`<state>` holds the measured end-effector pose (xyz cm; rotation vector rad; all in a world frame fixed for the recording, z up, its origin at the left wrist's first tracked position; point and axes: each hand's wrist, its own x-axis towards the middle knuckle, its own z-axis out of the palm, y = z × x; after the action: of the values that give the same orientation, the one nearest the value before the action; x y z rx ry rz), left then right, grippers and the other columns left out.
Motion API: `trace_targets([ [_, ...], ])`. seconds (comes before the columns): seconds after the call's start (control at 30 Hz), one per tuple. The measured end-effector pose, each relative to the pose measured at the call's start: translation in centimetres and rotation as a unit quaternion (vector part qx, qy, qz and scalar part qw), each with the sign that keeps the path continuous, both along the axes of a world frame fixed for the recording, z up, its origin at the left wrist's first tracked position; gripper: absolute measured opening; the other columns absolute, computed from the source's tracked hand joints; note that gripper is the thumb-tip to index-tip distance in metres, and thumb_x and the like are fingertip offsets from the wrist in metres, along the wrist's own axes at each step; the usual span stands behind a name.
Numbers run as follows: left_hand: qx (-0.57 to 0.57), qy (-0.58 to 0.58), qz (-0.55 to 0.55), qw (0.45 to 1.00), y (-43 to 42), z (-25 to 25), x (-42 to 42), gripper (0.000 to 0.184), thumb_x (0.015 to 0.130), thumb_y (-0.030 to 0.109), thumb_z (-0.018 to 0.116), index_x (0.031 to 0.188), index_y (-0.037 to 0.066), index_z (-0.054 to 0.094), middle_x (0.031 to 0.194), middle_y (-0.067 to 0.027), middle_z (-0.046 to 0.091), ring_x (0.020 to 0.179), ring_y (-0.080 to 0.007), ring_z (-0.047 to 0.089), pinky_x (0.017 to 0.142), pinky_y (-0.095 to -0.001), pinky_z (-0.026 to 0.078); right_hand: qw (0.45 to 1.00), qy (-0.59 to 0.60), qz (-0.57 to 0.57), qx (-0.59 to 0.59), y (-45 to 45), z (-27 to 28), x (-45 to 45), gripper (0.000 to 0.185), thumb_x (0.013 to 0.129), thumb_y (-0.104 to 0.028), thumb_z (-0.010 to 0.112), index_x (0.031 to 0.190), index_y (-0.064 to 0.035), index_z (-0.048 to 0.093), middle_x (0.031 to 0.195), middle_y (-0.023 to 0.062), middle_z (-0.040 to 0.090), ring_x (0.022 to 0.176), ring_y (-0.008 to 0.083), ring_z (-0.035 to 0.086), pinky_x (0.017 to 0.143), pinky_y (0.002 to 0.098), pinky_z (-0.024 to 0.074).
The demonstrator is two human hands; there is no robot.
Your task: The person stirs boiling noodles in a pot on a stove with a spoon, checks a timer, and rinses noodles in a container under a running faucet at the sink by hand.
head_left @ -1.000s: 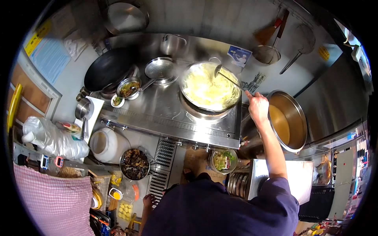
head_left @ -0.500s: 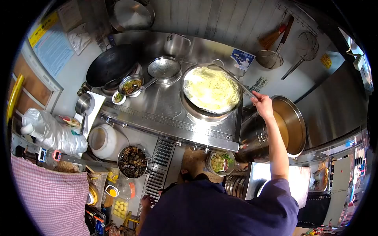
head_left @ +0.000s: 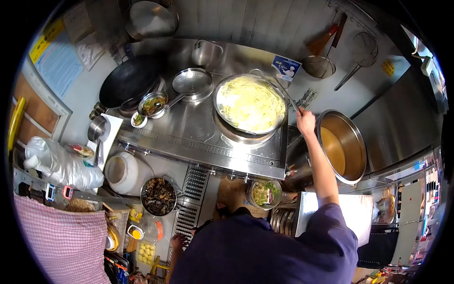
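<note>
My right hand (head_left: 306, 120) is closed round the end of a long metal ladle handle (head_left: 288, 96), at the right side of the wok. The handle reaches to the back rim of the wok (head_left: 215, 102); the ladle's bowl is not visible among the pale noodles (head_left: 253, 104) that fill the wok. Low in the view, by my left side, my left hand (head_left: 179, 241) hangs over the floor grating with its fingers apart and nothing seen in it.
A tall pot of brown liquid (head_left: 332, 149) stands right of the stove (head_left: 189, 128). On the left are a black wok (head_left: 127, 83), a perforated strainer (head_left: 192, 81) and a small bowl (head_left: 138, 119). Below sit a white tub (head_left: 121, 173) and a pot of dark food (head_left: 159, 196).
The ladle's bowl, seen over the noodles a second ago, has moved back and out of sight. My right hand moved up and right, then slightly back left. My left hand stays low.
</note>
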<state>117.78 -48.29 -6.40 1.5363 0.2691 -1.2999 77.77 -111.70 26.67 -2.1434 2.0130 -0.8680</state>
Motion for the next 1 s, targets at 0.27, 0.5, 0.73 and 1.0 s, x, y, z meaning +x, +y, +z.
trace_targets([
  [0.27,0.047,-0.058,-0.067,0.995,2.9,-0.2,-0.2,0.026,0.086,0.015,0.054,0.109,0.002,0.053,0.095,-0.0178,0.063,0.078,-0.0303,0.065,0.060,-0.0398,0.054,0.984,-0.131,-0.105,0.066,2.5,-12.2,0.8,0.039,0.084,-0.026,0.053,0.118,-0.0081,0.061,0.101,0.0256,0.062,0.096,0.0402,0.060,0.087,0.0441,0.0462],
  [0.5,0.051,-0.053,-0.048,0.996,1.4,0.5,0.1,0.033,0.086,0.012,0.053,0.114,-0.003,0.050,0.097,-0.0195,0.062,0.076,-0.0290,0.064,0.056,-0.0375,0.052,0.936,-0.304,-0.109,0.143,6.1,-12.8,5.0,0.038,0.082,-0.024,0.056,0.115,-0.0074,0.062,0.101,0.0269,0.062,0.102,0.0389,0.059,0.088,0.0394,0.0446],
  [0.73,0.043,-0.041,-0.031,0.998,-2.3,1.6,0.5,0.031,0.085,0.010,0.053,0.114,-0.001,0.050,0.080,-0.0151,0.061,0.062,-0.0238,0.063,0.042,-0.0316,0.047,0.936,-0.293,-0.087,0.173,7.9,-13.4,6.1,0.042,0.082,-0.023,0.056,0.119,-0.0024,0.059,0.105,0.0276,0.061,0.105,0.0386,0.058,0.090,0.0386,0.0438],
  [1.0,0.061,-0.032,-0.044,0.997,-2.5,2.3,0.6,0.028,0.085,0.009,0.054,0.110,0.000,0.052,0.083,-0.0141,0.061,0.061,-0.0244,0.063,0.044,-0.0319,0.048,0.952,-0.229,-0.011,0.201,11.3,-11.0,6.9,0.042,0.082,-0.021,0.052,0.121,-0.0053,0.058,0.097,0.0286,0.062,0.098,0.0406,0.060,0.086,0.0413,0.0449],
])
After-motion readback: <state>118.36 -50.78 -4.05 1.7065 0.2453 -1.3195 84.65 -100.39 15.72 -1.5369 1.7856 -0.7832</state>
